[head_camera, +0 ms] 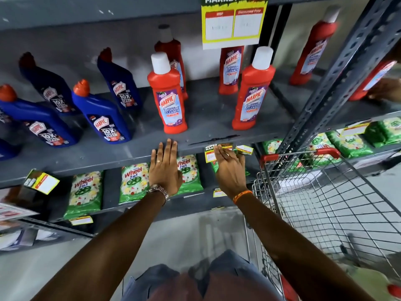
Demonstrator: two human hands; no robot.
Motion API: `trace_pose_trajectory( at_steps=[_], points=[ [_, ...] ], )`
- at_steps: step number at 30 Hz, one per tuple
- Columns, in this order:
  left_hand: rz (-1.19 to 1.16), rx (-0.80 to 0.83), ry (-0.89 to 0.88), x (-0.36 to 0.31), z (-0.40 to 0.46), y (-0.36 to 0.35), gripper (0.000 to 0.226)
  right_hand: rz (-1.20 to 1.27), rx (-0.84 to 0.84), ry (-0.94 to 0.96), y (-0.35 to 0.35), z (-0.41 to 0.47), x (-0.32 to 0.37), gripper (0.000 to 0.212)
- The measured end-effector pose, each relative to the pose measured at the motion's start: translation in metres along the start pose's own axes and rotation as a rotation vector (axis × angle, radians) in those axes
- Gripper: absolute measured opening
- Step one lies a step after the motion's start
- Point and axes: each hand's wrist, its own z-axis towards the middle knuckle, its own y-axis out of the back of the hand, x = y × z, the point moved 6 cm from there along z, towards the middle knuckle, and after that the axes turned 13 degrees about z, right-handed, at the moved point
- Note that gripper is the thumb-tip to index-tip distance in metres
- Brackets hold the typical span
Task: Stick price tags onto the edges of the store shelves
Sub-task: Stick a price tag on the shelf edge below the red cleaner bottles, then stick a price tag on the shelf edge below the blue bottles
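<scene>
Grey steel shelving is shown partly tagged, read from left to right. At the left end of the middle shelf edge (91, 165) one yellow tag (41, 181) is seen hanging askew, and a further tag (81, 220) is fixed to the edge of the shelf below it. Blue bottles (102, 118) and red bottles (171, 98) are ranged on the middle shelf, set back from its front edge. The left hand (165, 168) is laid flat against that edge with the fingers spread and nothing gripped. Just to its right, the right hand (230, 168) is held at the edge with the fingertips pressed together on a small price tag (225, 147); whether this tag already adheres cannot be told. A white-and-yellow tag (209, 154) is partly covered behind that hand, and another small tag (244, 149) is seen just beside it near the upright post (338, 83). A large price card (233, 22) is hung from the top shelf edge. Green detergent packs (132, 183) fill the lower shelf. A wire cart (314, 203) is parked at the right, close to the right forearm. The task is judged to be in progress, with long untagged stretches of edge remaining.
</scene>
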Motion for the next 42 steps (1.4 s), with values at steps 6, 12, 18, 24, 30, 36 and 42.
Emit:
trace_pose_trajectory(
  at_steps=[6,12,18,24,30,36,42],
  points=[
    [0.009,0.01,-0.016,0.004,0.004,0.006,0.098,0.018,-0.046,-0.016,0.036,-0.012,-0.007,0.072],
    [0.021,0.026,0.033,0.023,-0.002,0.014,0.096,0.049,0.014,0.026,0.037,-0.006,0.001,0.065],
    [0.002,-0.005,0.127,0.065,-0.025,0.019,0.09,0.046,0.11,0.144,0.023,0.013,0.057,0.071],
    [0.017,-0.02,0.168,0.125,-0.054,0.02,0.089,0.04,0.135,0.24,-0.015,0.029,0.131,0.06],
    [0.001,-0.095,0.282,0.226,-0.098,0.018,0.091,0.142,0.102,0.293,-0.061,0.029,0.241,0.05],
    [-0.068,-0.19,0.446,0.324,-0.138,0.008,0.082,0.212,0.149,0.349,-0.115,0.032,0.342,0.045],
    [-0.173,-0.167,0.65,0.396,-0.161,-0.008,0.087,0.198,0.17,0.365,-0.156,0.042,0.409,0.051]
  ],
)
